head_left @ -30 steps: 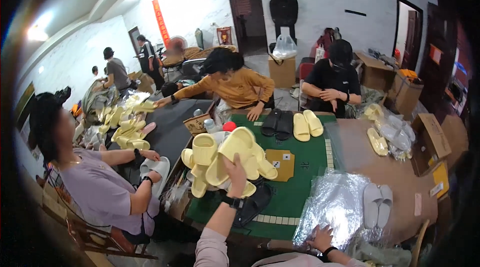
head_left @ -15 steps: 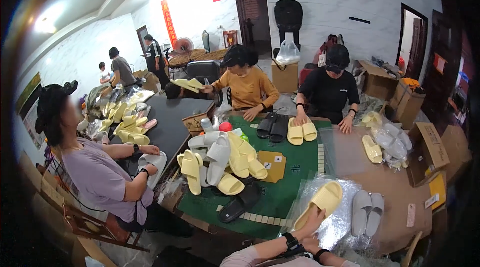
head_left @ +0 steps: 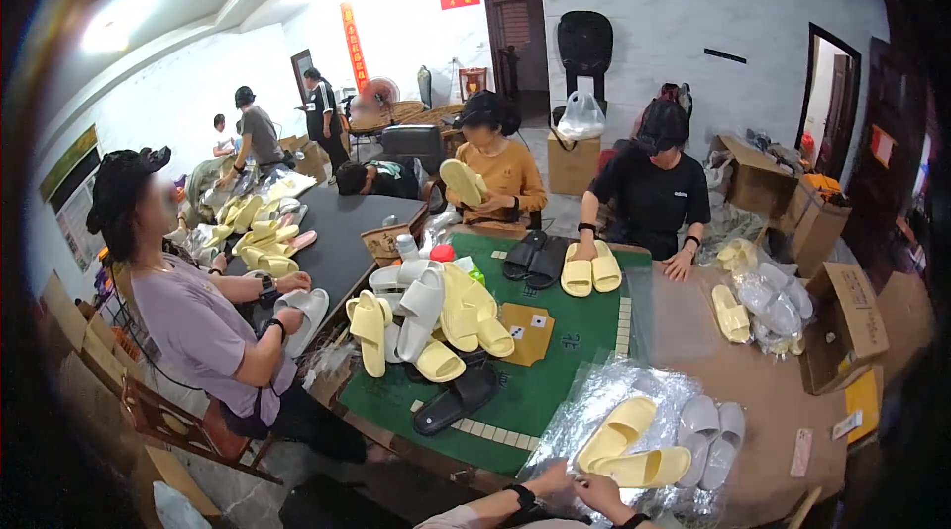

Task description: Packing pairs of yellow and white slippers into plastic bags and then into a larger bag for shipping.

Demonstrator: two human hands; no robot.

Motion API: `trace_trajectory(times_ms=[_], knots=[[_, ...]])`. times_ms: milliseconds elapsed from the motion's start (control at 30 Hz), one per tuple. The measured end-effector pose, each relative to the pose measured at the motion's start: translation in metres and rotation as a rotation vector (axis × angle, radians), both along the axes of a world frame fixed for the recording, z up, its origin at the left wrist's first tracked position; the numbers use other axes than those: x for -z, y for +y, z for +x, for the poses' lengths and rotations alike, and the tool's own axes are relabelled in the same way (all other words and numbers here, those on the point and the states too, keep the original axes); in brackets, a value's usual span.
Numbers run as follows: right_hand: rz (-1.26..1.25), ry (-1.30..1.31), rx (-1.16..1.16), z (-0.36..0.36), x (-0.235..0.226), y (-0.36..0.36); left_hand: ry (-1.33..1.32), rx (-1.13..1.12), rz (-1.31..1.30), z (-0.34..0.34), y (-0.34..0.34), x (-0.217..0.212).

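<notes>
In the head view, my two hands meet at the near edge of the table, close to a pair of pale yellow slide sandals (head_left: 644, 468). My left hand (head_left: 551, 478) has its fingers curled inward; my right hand (head_left: 597, 492), just right of it, bends toward it beside the nearer slide. My fingertips are small and partly hidden, so I cannot tell whether either hand pinches anything.

The yellow pair lies on clear plastic sheets (head_left: 666, 382): one slide slants toward the far side, the other lies crosswise, nearer to me. Just right of them sits a pair of grey slides (head_left: 727, 445) on the brown tabletop (head_left: 778, 395).

To the left, on a green table mat (head_left: 535, 390), is a heap of yellow and grey slides (head_left: 424, 309), with a black slide (head_left: 461, 398) at its near side. On the far side, a co-worker in black rests one hand (head_left: 585, 249) on another yellow pair (head_left: 604, 273), beside black slides (head_left: 540, 260).
</notes>
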State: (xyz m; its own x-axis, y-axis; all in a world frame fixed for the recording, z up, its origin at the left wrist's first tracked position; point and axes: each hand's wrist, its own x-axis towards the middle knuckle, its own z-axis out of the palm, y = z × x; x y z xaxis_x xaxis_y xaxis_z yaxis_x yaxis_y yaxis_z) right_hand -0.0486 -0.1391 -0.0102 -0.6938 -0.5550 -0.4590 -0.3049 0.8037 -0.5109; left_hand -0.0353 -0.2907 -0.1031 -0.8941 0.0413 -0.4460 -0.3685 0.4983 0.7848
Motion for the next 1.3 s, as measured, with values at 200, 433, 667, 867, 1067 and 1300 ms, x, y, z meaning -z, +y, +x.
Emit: trace_trajectory(times_ms=[200, 433, 667, 867, 1067, 1300], knots=[[-0.179, 0.493, 0.401, -0.042, 0.036, 0.025, 0.158, 0.369, -0.209, 0.027, 0.004, 0.036], [-0.032, 0.437, 0.380, -0.051, 0.064, 0.012, 0.152, 0.506, -0.259, 0.029, -0.005, 0.032], [0.008, 0.434, 0.319, -0.040, 0.064, 0.012, 0.201, 0.542, -0.375, 0.038, -0.011, 0.027], [0.124, 0.367, 0.513, -0.023, 0.050, 0.019, 0.422, 0.500, -0.567, 0.047, -0.020, 0.010], [0.130, 0.413, 0.380, -0.020, 0.056, 0.016, 0.303, 0.591, -0.571, 0.040, -0.023, 0.011], [0.073, 0.492, -0.005, -0.004, 0.059, 0.022, 0.224, 0.703, -0.628, 0.035, -0.020, 0.002]])
